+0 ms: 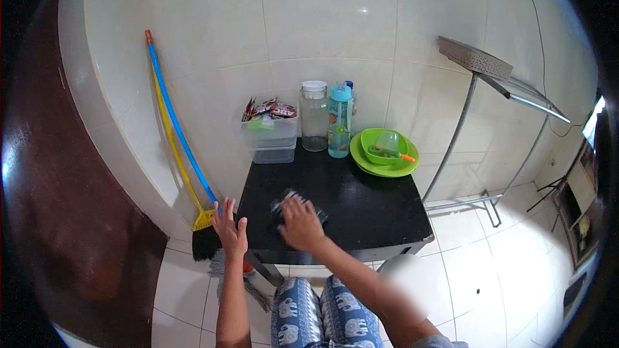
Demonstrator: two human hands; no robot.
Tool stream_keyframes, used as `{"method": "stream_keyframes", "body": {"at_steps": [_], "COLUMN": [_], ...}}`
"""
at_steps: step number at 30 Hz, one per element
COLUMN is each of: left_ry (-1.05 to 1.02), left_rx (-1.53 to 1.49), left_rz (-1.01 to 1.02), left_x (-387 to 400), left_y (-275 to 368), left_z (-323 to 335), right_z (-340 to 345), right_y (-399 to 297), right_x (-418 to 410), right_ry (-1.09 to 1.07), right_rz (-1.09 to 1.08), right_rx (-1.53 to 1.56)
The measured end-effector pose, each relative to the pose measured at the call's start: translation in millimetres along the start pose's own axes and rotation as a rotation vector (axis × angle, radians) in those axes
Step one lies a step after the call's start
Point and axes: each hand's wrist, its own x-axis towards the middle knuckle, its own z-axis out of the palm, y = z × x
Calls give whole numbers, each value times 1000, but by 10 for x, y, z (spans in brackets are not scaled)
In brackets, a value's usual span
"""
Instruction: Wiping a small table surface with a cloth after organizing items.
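Note:
My right hand (301, 221) presses a dark patterned cloth (321, 216) against the black tabletop (377, 212), left of its middle. Part of the cloth is hidden beneath the palm, and its edges are blurred. Off the table's left front corner, my left hand (231, 232) is raised with fingers apart and nothing in it. Behind it, a blue broom handle (181, 130) and a yellow one lean on the wall.
Along the table's back stand clear plastic containers (273, 135) with sachets on top, a white-lidded glass jar (314, 121) and a blue water bottle (340, 125). Green plates (408, 164) hold a green bowl (372, 133) at the back right. A metal rack (454, 130) stands to the right.

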Motion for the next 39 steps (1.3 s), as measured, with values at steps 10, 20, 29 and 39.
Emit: {"method": "stream_keyframes", "body": {"at_steps": [10,20,29,39], "left_ry": [16,38,58,116], "left_rx": [-63,-31,-62,-106], "left_rz": [-22,-78,-35,7], "left_x": [6,-75,-13,-43], "left_y": [119,22,93,133], "left_z": [-13,-16,-28,3], "right_z": [-121,30,248,-299], "right_y": [1214,516,1481,507], "right_x": [-158,268,976,-12], "right_ry": [-18,-192,-196,-186], "right_rz": [214,-280,-1,-668], "right_rx": [-50,109,56,252]}}
